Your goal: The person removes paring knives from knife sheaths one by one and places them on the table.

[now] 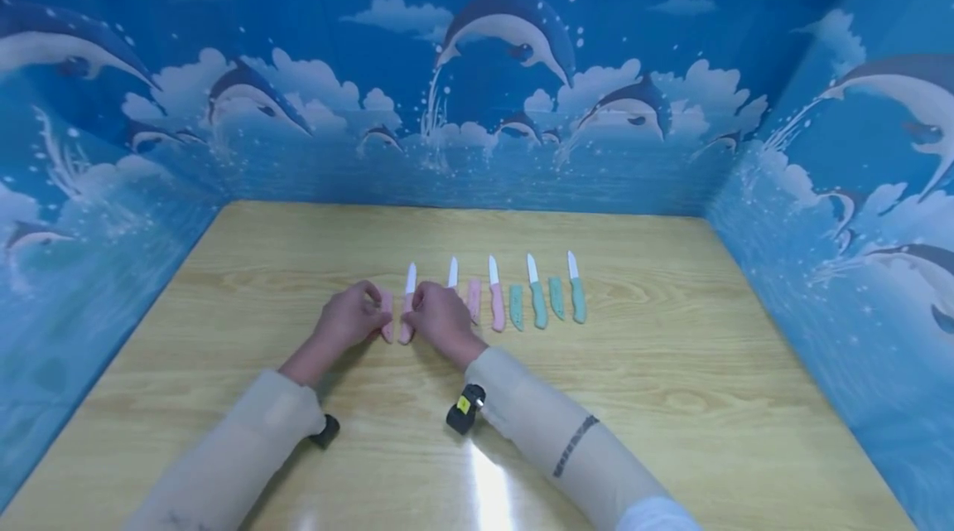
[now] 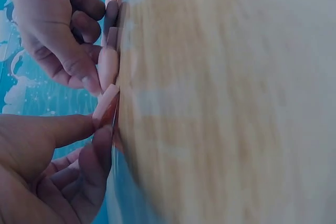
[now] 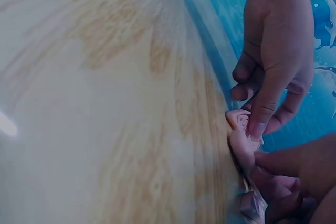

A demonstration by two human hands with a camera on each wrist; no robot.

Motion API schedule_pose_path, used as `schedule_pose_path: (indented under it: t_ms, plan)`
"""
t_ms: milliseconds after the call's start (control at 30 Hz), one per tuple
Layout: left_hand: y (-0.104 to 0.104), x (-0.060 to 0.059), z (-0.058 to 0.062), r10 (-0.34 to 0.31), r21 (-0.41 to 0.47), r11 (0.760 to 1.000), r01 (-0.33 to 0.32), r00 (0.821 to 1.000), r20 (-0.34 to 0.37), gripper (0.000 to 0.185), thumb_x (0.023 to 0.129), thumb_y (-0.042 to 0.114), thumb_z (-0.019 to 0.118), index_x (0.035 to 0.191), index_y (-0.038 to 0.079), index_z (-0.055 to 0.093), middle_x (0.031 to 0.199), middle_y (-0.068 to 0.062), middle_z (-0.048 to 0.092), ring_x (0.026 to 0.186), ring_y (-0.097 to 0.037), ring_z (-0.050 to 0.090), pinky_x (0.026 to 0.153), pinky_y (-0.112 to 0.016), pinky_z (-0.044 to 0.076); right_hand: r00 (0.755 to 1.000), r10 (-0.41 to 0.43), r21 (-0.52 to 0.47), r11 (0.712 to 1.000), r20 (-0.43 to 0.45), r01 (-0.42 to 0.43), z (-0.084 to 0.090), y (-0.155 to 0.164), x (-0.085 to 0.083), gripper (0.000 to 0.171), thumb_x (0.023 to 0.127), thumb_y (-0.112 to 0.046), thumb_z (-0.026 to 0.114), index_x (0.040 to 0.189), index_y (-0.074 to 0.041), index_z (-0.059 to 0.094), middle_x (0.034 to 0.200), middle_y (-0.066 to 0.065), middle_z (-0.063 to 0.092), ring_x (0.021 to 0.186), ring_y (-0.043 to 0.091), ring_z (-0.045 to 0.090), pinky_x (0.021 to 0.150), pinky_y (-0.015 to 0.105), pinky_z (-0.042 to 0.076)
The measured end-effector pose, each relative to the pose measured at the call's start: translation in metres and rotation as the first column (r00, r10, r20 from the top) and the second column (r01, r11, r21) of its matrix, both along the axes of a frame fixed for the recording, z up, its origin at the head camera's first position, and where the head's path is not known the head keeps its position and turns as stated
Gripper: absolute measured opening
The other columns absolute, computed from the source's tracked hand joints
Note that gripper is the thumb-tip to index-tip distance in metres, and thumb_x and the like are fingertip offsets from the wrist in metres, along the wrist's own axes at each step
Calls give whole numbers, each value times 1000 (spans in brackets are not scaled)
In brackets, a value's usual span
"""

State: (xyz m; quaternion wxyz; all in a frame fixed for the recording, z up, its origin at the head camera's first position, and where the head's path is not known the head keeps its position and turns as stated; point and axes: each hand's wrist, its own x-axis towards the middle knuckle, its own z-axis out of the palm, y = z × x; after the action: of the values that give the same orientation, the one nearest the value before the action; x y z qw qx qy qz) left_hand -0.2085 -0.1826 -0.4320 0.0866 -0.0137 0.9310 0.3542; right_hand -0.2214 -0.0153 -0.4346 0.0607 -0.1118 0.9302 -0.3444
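Observation:
My left hand (image 1: 347, 317) pinches a pink knife sheath (image 1: 387, 325) between thumb and fingers, at the left end of a row on the table. Just beside it, my right hand (image 1: 443, 317) has thumb and fingertips on the pink handle of a paring knife (image 1: 406, 330), whose white blade points away from me. Seen from the left wrist, the sheath (image 2: 106, 103) stands slightly tilted in the finger grip, next to the knife handle (image 2: 108, 66). A second knife (image 1: 453, 270) shows its white blade beyond my right hand, which hides most of its handle.
Rightward in the row lie a pink sheath (image 1: 474, 299), a pink knife (image 1: 498, 307), a green sheath (image 1: 517, 307), a green knife (image 1: 539, 305), another green sheath (image 1: 556, 299) and another green knife (image 1: 578, 301). Dolphin-print curtains (image 1: 477, 166) enclose the wooden table (image 1: 671, 398).

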Motion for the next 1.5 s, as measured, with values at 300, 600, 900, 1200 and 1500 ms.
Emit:
schedule_pose_path:
  t_ms: [300,600,900,1200,1500]
  plan:
    - [6,2,1,-19,-98,995,19,1000,-1,32,90,15,69,113,-2,55,73,-6,60,61,-17,54,53,-26,45,998,16,35,999,-54,-14,-2,0,1,30,85,-18,75,111,-4,68,76,1,66,57,10,55,49,21,45]
    - [7,4,1,-27,-121,992,28,1000,11,35,90,15,69,115,-4,55,78,-9,63,66,-20,58,58,-29,49,997,35,86,996,-63,-29,-2,0,2,32,86,-20,74,114,-7,69,79,0,69,51,7,50,42,20,41]
    - [7,2,-1,-29,-125,992,31,999,15,33,92,22,66,113,-2,56,77,-8,62,64,-19,55,56,-29,47,995,54,64,997,-85,-48,-3,4,0,29,86,-17,73,113,-6,70,92,6,72,58,11,57,49,21,47]
    - [4,1,-4,-17,-117,993,18,1000,11,35,96,29,60,115,-1,56,72,-7,58,58,-17,50,50,-26,42,994,1,-18,1000,-105,-3,3,18,-5,34,88,-24,73,118,-9,68,77,-1,70,62,11,61,52,23,48]
    - [1,2,1,-2,-173,985,-6,999,-47,39,97,32,58,121,1,56,64,-4,54,54,-17,48,47,-28,41,984,17,22,1000,-180,-13,4,56,-8,24,88,-22,74,106,-7,71,79,1,71,64,7,61,59,24,50]
